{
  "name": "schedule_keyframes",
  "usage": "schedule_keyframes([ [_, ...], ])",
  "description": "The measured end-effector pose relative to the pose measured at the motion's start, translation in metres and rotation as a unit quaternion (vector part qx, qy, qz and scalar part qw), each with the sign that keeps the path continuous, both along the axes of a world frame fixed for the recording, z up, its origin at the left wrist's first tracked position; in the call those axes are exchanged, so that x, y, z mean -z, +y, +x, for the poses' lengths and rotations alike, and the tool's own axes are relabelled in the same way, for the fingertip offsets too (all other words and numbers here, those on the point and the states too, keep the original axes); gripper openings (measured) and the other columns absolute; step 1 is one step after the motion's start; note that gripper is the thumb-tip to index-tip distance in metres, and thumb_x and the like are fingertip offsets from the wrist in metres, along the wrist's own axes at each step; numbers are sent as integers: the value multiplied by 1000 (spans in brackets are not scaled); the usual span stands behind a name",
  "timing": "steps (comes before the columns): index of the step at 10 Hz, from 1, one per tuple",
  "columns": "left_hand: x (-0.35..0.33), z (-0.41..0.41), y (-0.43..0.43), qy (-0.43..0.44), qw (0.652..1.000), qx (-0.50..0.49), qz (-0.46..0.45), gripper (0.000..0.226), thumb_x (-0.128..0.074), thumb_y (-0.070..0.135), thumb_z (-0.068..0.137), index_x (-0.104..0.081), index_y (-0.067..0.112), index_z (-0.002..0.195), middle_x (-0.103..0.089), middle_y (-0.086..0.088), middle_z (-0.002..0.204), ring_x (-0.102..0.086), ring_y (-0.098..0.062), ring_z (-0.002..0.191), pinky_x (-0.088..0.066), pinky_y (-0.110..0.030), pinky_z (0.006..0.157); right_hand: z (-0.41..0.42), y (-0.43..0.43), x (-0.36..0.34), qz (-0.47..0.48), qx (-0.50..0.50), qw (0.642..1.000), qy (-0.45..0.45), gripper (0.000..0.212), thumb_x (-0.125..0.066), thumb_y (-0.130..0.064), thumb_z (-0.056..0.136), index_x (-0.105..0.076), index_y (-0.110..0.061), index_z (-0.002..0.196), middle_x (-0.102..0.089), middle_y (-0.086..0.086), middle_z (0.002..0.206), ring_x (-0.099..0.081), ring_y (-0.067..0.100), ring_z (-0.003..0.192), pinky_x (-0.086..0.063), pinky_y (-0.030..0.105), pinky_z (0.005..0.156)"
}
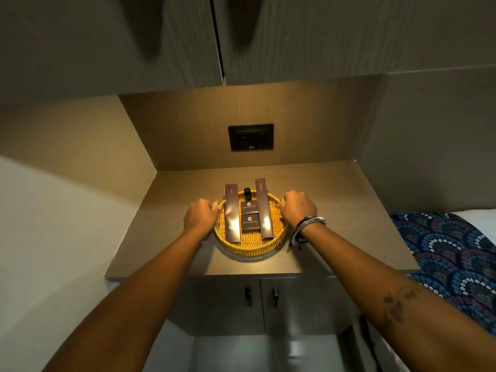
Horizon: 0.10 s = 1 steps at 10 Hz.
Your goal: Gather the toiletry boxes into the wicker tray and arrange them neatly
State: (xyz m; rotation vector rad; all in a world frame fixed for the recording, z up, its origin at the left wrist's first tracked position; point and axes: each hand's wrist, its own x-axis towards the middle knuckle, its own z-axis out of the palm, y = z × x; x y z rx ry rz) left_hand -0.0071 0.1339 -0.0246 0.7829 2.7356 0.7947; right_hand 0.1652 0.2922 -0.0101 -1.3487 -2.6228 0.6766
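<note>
A round wicker tray (pixel 249 248) sits in the middle of a wooden countertop. Inside it lie two long dark brown boxes, one at the left (pixel 232 213) and one at the right (pixel 264 209), both running front to back. Between them lie two small square boxes, one behind (pixel 249 207) the other (pixel 250 223). A small dark bottle (pixel 247 193) stands at the back of the tray. My left hand (pixel 200 214) grips the tray's left rim. My right hand (pixel 298 208), with bracelets on the wrist, grips the right rim.
The countertop (pixel 335 224) sits in a lit niche with a dark socket plate (pixel 251 137) on its back wall. Cabinet doors hang above, and two doors with black handles (pixel 248 292) are below. A patterned blue bed cover (pixel 453 253) lies at the right.
</note>
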Motion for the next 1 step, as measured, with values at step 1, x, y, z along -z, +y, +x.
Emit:
schedule_keyframes([
  [1, -11, 18, -10, 61, 998, -7, 15, 52, -42, 47, 100, -69, 4, 90, -71, -17, 92, -65, -34, 84, -52, -41, 78, 16, -19, -20, 42, -3, 999, 25, 33, -57, -38, 97, -57, -12, 76, -56, 4, 71, -52, 21, 66, -43, 30, 59],
])
